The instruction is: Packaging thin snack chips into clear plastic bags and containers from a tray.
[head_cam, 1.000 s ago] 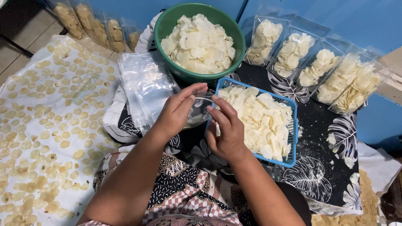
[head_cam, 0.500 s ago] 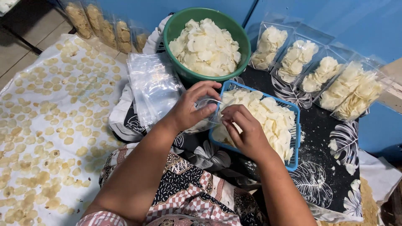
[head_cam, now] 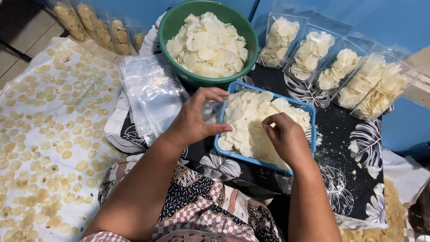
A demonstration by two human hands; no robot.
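Note:
My left hand (head_cam: 197, 117) pinches a small clear plastic bag (head_cam: 215, 110) open at the left rim of a blue tray (head_cam: 313, 117). The tray is full of pale thin chips (head_cam: 251, 121). My right hand (head_cam: 286, 139) rests on the chips in the tray, fingers curled into them near the bag's mouth. Behind the tray a green bowl (head_cam: 177, 24) is heaped with more of the same chips. A loose stack of empty clear bags (head_cam: 150, 96) lies just left of my left hand.
Several filled clear bags of chips (head_cam: 340, 67) lean against the blue wall at the back right. More bags with darker chips (head_cam: 92, 24) stand at the back left. A white sheet (head_cam: 49, 134) covered with small round yellow pieces spreads over the left. A black leaf-patterned cloth (head_cam: 358, 152) lies under the tray.
The view has shifted slightly. My right hand has moved from the bag's mouth down onto the chips in the tray. My left hand still holds the bag.

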